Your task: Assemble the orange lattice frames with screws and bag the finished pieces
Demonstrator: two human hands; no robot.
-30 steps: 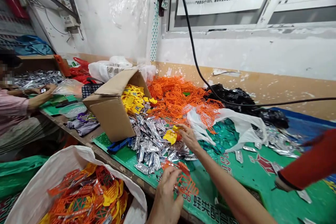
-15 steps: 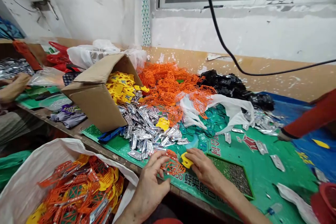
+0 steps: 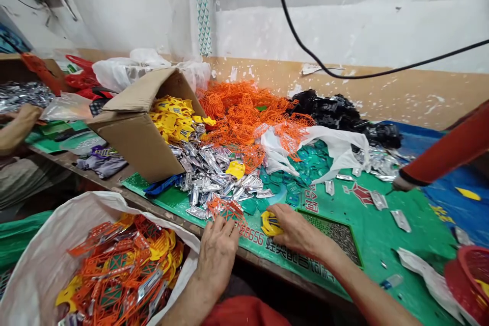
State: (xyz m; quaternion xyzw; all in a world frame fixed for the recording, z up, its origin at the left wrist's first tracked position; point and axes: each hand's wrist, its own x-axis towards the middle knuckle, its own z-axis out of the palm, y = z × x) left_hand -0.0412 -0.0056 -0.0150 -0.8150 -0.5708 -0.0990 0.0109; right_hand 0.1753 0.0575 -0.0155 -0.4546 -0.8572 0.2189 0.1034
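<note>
My left hand [image 3: 217,252] is at the table's front edge, fingers bent down over the near end of an orange plastic lattice piece [image 3: 226,209]. The piece lies against the front of a heap of silvery metal-looking parts [image 3: 208,175]. To its right, my right hand [image 3: 296,232] grips a yellow plastic part [image 3: 269,223] between thumb and fingers, just above the green sheet. Beside that hand is a green tray [image 3: 361,260] of small screws [image 3: 338,239], partly covered by the forearm.
A tipped cardboard box [image 3: 130,137] spills yellow parts. Orange lattice pieces [image 3: 244,112] are heaped behind. A white sack [image 3: 34,244] of mixed parts stands at lower left. An orange power screwdriver [image 3: 446,150] juts in from the right. A co-worker's arm [image 3: 19,127] shows at far left.
My left hand has moved left with the orange lattice piece, away from the yellow part, and its fingers have turned downward. My right hand still holds the yellow part. The view has shifted slightly.
</note>
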